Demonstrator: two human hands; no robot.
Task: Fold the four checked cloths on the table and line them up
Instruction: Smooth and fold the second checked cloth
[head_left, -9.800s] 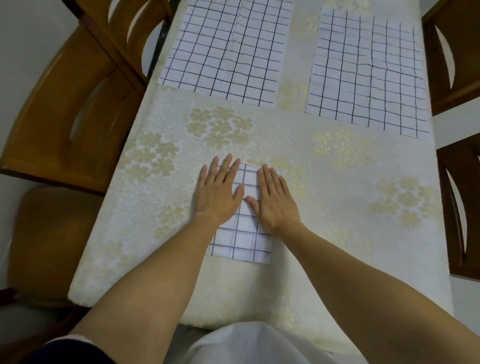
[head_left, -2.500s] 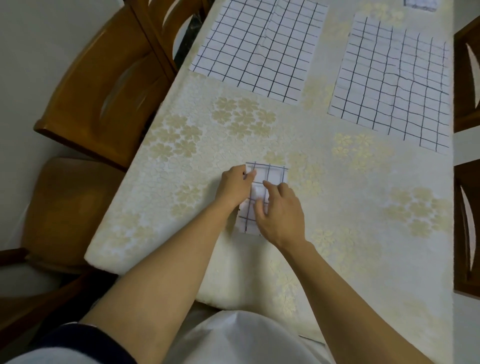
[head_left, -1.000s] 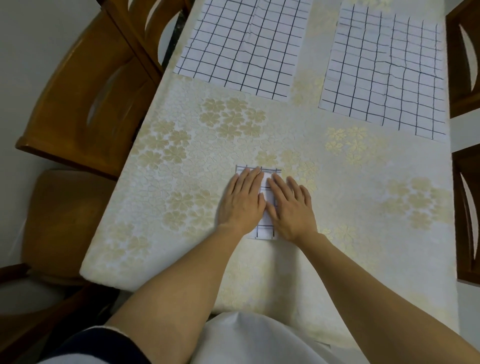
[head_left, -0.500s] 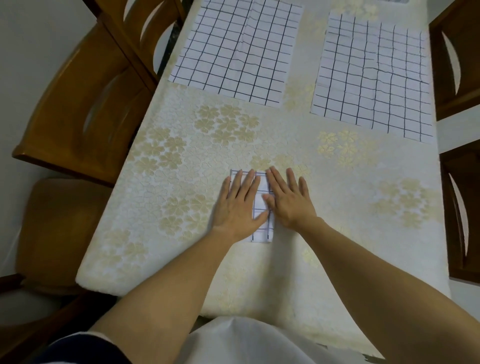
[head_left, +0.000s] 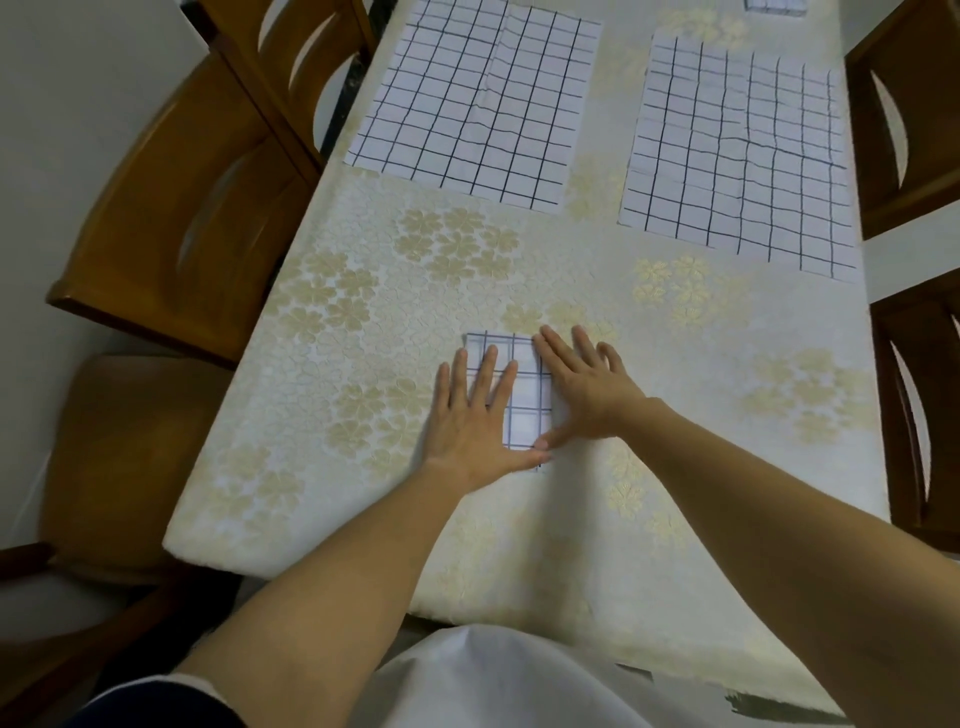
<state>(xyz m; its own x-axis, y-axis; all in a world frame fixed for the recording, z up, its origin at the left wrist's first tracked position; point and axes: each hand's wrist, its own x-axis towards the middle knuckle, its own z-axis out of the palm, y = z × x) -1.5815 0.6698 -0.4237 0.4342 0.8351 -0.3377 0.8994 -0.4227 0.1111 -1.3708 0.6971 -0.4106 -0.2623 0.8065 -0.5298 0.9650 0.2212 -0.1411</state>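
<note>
At the near end of the cream tablecloth printed with pale gold flowers (head_left: 363, 322), one small white cloth with a dark checked grid (head_left: 525, 402) is lying flat, folded into a narrow rectangle. Both hands are resting on it.

The left hand (head_left: 475, 423) is lying palm down. Its four fingers are straight and slightly spread over the left part of the small white cloth, and its thumb is reaching along the near edge. The right hand (head_left: 589, 392) is also lying flat and spread. Its forefinger is running along the cloth's right edge, while its other fingers are pressing on the tablecloth just beside it. Its thumb is touching the near right corner, close to the left thumb.

Further back, well apart from the hands, two larger checked cloths are lying unfolded side by side: the left-side cloth (head_left: 478, 104) and the right-side cloth (head_left: 737, 156). A fourth checked piece (head_left: 774, 5) is showing only partly at the top edge, too cut off to tell how it is folded.

Four brown wooden chairs (head_left: 182, 208) are standing beside the table, two on the left and two on the right.
</note>
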